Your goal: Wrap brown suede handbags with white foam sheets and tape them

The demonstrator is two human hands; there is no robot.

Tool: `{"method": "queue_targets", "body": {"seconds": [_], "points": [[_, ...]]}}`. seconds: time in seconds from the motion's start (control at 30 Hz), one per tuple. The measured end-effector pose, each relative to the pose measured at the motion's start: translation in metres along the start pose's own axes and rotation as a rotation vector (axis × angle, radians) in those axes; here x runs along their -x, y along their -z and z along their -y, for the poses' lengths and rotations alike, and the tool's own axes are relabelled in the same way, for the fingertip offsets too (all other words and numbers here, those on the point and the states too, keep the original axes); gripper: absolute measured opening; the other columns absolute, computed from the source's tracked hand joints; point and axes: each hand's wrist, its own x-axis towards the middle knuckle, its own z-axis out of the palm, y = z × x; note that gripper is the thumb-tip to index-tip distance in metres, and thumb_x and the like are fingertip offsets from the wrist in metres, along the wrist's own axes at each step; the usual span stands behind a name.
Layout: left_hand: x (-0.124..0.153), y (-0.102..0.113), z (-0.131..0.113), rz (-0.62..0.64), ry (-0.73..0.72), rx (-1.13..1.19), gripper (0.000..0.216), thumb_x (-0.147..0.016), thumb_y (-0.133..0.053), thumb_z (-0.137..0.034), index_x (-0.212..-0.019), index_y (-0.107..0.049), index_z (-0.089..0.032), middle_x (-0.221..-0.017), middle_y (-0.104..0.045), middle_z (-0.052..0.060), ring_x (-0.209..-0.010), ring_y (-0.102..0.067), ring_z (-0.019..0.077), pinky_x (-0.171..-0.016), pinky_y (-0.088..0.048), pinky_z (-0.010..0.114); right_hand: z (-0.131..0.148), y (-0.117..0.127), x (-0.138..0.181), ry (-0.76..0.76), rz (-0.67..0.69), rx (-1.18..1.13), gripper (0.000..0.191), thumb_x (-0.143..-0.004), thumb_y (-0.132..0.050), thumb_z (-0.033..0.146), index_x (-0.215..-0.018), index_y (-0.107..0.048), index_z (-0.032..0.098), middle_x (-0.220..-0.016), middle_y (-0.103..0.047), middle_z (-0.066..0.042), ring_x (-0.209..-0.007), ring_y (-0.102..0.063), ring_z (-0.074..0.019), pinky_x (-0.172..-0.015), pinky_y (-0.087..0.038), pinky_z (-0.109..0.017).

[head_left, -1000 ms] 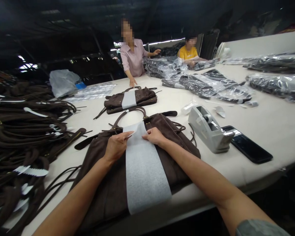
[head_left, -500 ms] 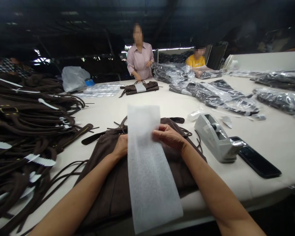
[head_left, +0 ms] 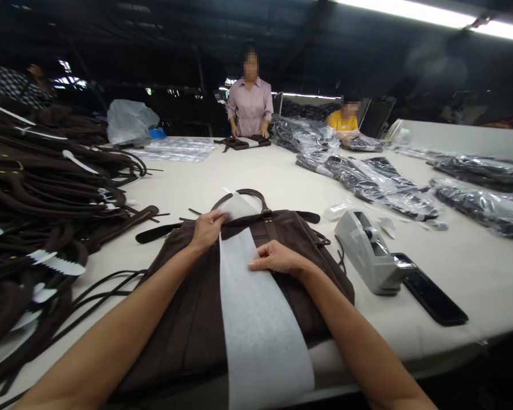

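A dark brown bag point(head_left: 188, 319) lies before me, its handle point(head_left: 256, 196) pointing away. A long white paper strip point(head_left: 260, 336) runs down its front and over the near edge. At the far end, white paper point(head_left: 238, 208) shows inside the handle loop, and a brown band of the bag separates the two white parts. My left hand point(head_left: 208, 230) is closed at the bag's top edge, fingertips on the white paper by the handle. My right hand point(head_left: 277, 257) pinches the right edge of the strip between thumb and fingers.
Right of the bag stand a grey tape dispenser point(head_left: 365, 253) and a black phone point(head_left: 434, 296). Brown bags point(head_left: 38, 199) are piled at left. Plastic-wrapped bags point(head_left: 367, 176) lie at back right. Across the table a person in pink point(head_left: 250, 105) touches another brown bag point(head_left: 245, 142).
The strip's far end has gone from standing above the bag to lying at the handle. My left hand has come out from behind the paper; my right hand has moved slightly lower.
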Motion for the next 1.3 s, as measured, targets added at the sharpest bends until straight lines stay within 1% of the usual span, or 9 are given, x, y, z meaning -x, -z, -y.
{"method": "queue_targets", "body": {"seconds": [0.13, 0.3, 0.4, 0.47, 0.53, 0.83, 1.03, 1.2, 1.3], "points": [[-0.016, 0.001, -0.001, -0.005, -0.016, -0.033, 0.035, -0.080, -0.055, -0.048, -0.086, -0.071, -0.017, -0.087, -0.073, 0.004, -0.084, -0.065, 0.0195, -0.080, -0.050, 0.029, -0.001, 0.004, 0.013, 0.006, 0.165, 0.028, 0.039, -0.062, -0.084, 0.047, -0.072, -0.070, 0.012, -0.055, -0.050, 0.005, -0.051, -0.037, -0.0059, -0.048, -0.025, -0.020], [-0.080, 0.008, -0.024, 0.024, -0.035, -0.129, 0.023, -0.082, -0.059, -0.036, -0.083, -0.071, -0.016, -0.085, -0.073, 0.004, -0.085, -0.067, 0.0178, -0.086, -0.050, 0.029, -0.001, -0.004, 0.018, 0.046, 0.198, 0.033, 0.039, -0.064, -0.083, 0.049, -0.075, -0.072, 0.013, -0.059, -0.053, 0.004, -0.054, -0.041, -0.0077, -0.051, -0.030, -0.021], [-0.123, 0.002, -0.035, 0.068, -0.002, -0.234, 0.021, -0.086, -0.062, -0.034, -0.086, -0.070, -0.014, -0.081, -0.071, 0.004, -0.083, -0.067, 0.0168, -0.088, -0.051, 0.034, -0.002, -0.012, 0.015, 0.290, -0.015, 0.099, 0.029, -0.077, -0.075, 0.043, -0.074, -0.069, 0.015, -0.081, -0.062, -0.001, -0.074, -0.054, -0.0139, -0.066, -0.042, -0.025], [-0.143, -0.007, -0.036, 0.087, 0.046, -0.316, 0.026, -0.088, -0.063, -0.038, -0.089, -0.067, -0.013, -0.083, -0.069, 0.004, -0.084, -0.066, 0.0166, -0.088, -0.052, 0.038, -0.005, -0.017, 0.012, 0.466, -0.234, 0.294, 0.021, -0.084, -0.069, 0.033, -0.072, -0.064, 0.016, -0.098, -0.065, -0.004, -0.096, -0.055, -0.0189, -0.082, -0.042, -0.030], [-0.158, -0.017, -0.030, 0.092, 0.098, -0.393, 0.028, -0.090, -0.062, -0.041, -0.092, -0.066, -0.013, -0.090, -0.068, 0.004, -0.088, -0.065, 0.0171, -0.088, -0.053, 0.039, -0.008, -0.019, 0.010, 0.516, -0.321, 0.542, 0.017, -0.086, -0.066, 0.025, -0.073, -0.059, 0.016, -0.099, -0.065, -0.005, -0.102, -0.053, -0.0207, -0.087, -0.040, -0.034], [-0.209, -0.044, -0.002, 0.123, 0.219, -0.514, 0.028, -0.090, -0.062, -0.038, -0.102, -0.063, -0.013, -0.103, -0.065, 0.006, -0.095, -0.063, 0.0189, -0.086, -0.054, 0.039, 0.008, -0.020, 0.015, 0.420, -0.082, 0.951, 0.017, -0.093, -0.057, 0.030, -0.082, -0.054, 0.018, -0.100, -0.065, -0.006, -0.099, -0.053, -0.0214, -0.085, -0.039, -0.037], [-0.234, -0.045, 0.008, 0.051, 0.260, -0.514, 0.029, -0.089, -0.063, -0.039, -0.102, -0.063, -0.013, -0.105, -0.065, 0.007, -0.099, -0.063, 0.0196, -0.089, -0.053, 0.040, 0.022, -0.020, 0.017, 0.371, 0.126, 0.914, 0.019, -0.093, -0.056, 0.031, -0.078, -0.053, 0.019, -0.097, -0.064, -0.005, -0.088, -0.055, -0.0195, -0.075, -0.040, -0.034], [-0.242, -0.038, 0.001, 0.000, 0.273, -0.496, 0.028, -0.090, -0.062, -0.039, -0.101, -0.063, -0.013, -0.105, -0.065, 0.007, -0.101, -0.061, 0.0202, -0.092, -0.051, 0.042, 0.009, -0.023, 0.017, 0.329, 0.022, 0.725, 0.025, -0.094, -0.054, 0.033, -0.074, -0.045, 0.020, -0.081, -0.057, -0.001, -0.078, -0.051, -0.0166, -0.067, -0.034, -0.029], [-0.240, -0.035, -0.015, -0.012, 0.242, -0.462, 0.026, -0.089, -0.063, -0.038, -0.097, -0.064, -0.013, -0.102, -0.065, 0.006, -0.099, -0.061, 0.0198, -0.091, -0.051, 0.042, -0.002, -0.022, 0.010, 0.212, -0.236, 0.484, 0.024, -0.095, -0.049, 0.034, -0.076, -0.043, 0.020, -0.072, -0.050, 0.002, -0.068, -0.046, -0.0135, -0.062, -0.029, -0.026]]}}
